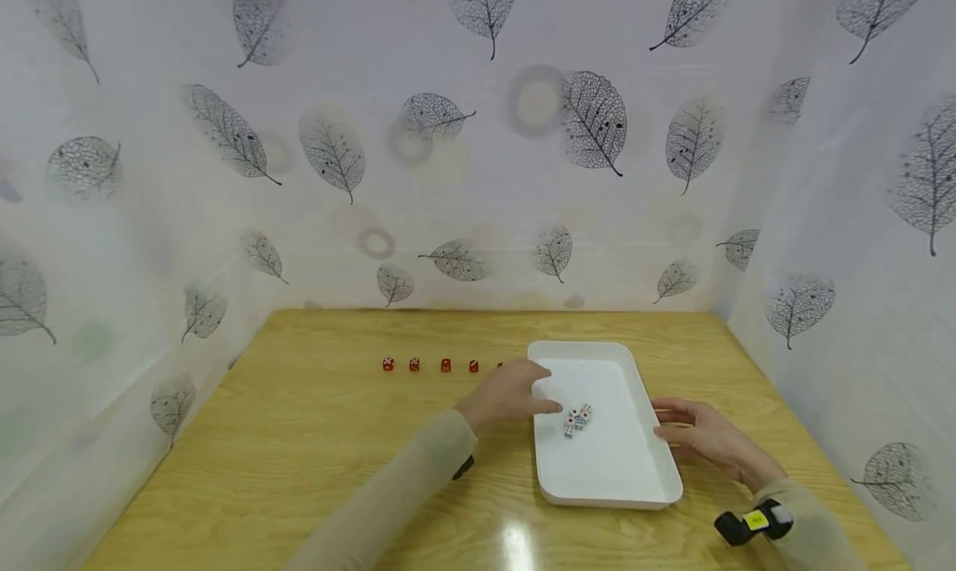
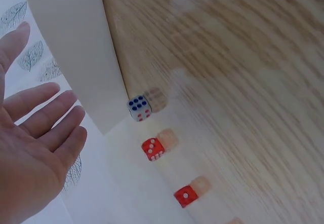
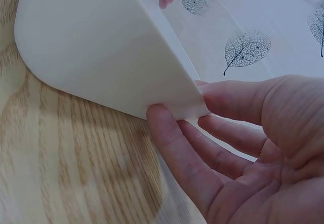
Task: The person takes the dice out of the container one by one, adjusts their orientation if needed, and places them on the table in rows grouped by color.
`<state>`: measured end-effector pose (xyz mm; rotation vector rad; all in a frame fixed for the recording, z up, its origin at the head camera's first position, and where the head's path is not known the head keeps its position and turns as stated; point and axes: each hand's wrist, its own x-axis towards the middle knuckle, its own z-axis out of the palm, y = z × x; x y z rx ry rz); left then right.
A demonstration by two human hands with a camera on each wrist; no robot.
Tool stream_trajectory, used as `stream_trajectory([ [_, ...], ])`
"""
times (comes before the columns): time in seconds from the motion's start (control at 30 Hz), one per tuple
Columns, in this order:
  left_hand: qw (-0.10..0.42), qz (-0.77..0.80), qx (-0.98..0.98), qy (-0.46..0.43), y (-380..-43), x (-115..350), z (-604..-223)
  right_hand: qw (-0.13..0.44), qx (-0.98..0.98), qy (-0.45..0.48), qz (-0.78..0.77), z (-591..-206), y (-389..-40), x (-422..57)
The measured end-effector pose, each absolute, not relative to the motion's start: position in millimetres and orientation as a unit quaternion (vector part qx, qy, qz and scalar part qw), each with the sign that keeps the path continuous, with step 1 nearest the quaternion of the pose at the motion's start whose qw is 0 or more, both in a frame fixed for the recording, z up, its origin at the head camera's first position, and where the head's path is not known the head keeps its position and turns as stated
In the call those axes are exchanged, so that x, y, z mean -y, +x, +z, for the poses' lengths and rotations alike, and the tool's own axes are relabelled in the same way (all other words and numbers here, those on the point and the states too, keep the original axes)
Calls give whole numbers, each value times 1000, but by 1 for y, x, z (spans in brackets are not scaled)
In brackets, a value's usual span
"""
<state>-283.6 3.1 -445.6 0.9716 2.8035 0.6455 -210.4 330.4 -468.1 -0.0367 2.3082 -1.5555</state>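
A white tray lies on the table with several white dice clustered on its floor. My left hand reaches over the tray's left rim, fingers spread apart and nothing between them. On the table, a row of red dice runs leftward from the tray. The left wrist view has a white die at the end of that row, close by the tray wall; my hand hides it in the head view. At the right side, my right hand pinches the tray's rim, thumb over the edge and fingers against the outer wall.
The wooden table is bordered at the back and sides by a white curtain with a leaf print. A black wrist camera is strapped to the right wrist.
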Motion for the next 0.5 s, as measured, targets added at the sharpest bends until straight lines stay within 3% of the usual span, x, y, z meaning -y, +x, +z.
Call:
stream_trajectory([
  [0.33, 94, 127, -925, 345, -275, -22, -448, 177, -814, -13, -553, -467, -209, -329],
  [0.5, 83, 79, -919, 376, -273, -29, -450, 178, -813, -15, -554, -466, -209, -329],
])
